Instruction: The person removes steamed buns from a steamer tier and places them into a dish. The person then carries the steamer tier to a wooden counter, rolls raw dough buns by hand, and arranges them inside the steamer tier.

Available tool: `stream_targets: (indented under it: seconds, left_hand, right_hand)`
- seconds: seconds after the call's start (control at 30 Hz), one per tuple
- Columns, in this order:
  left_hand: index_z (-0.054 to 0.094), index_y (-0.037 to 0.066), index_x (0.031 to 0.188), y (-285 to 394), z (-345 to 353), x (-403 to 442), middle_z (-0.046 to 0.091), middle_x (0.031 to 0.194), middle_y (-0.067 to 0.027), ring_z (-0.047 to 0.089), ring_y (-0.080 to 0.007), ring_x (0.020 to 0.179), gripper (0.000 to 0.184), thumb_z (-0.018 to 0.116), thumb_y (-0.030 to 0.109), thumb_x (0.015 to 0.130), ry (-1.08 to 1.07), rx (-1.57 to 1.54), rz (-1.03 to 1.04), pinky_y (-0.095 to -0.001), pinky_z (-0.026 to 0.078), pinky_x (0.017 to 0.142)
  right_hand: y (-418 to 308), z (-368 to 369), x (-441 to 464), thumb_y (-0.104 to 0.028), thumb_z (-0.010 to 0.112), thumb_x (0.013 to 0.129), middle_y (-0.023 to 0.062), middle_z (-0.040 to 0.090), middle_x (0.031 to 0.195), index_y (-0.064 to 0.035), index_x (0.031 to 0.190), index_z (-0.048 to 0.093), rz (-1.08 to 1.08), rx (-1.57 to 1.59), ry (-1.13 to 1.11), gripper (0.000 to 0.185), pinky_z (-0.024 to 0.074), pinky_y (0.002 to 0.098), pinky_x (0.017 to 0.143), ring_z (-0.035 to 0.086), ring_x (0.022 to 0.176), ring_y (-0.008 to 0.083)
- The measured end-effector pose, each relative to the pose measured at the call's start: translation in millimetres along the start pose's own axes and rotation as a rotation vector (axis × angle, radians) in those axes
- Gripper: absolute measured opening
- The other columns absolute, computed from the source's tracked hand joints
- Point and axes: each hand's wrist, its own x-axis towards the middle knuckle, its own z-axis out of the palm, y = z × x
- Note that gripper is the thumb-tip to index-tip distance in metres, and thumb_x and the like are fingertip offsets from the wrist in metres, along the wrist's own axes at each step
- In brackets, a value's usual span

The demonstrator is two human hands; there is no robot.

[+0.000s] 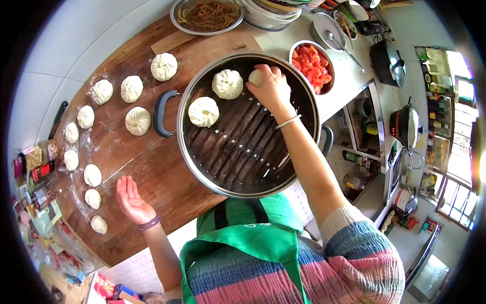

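Note:
My right hand (273,91) is inside the big round steamer pot (183,152), its fingers closed around a white bun (256,77) near the far wall. Two pleated buns sit on the slatted bottom, one (228,84) just left of that hand and one (203,112) lower at the left. My left hand (133,201) is held palm up above the wooden board (152,177), left of the pot, with its fingers stretched out and nothing on it. Several more pleated buns (138,121) lie on the floured board to the left.
Beyond the pot stand a bowl of cut tomatoes (313,66), a dish of shredded food (208,16) and stacked bowls (268,17). A knife (59,112) lies at the board's left edge. Pot handles (161,114) stick out on both sides.

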Motion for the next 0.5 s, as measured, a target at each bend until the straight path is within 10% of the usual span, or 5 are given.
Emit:
stream_targets:
  seconds: [0.5]
  left_hand:
    - [0.048,-0.001,0.132,2,-9,-7,0.054,0.131,-0.0182,0.054,-0.0307,0.12,0.047,0.044,0.031,0.098,0.024,-0.022,0.005,-0.0415,0.037,0.105]
  right_hand:
    - [-8,-2,-4,-0.038,0.077,0.072,0.0235,0.056,0.113,-0.0072,0.122,0.051,0.089,0.042,0.011,0.064,0.0521,0.0476,0.081,0.06,0.098,0.041]
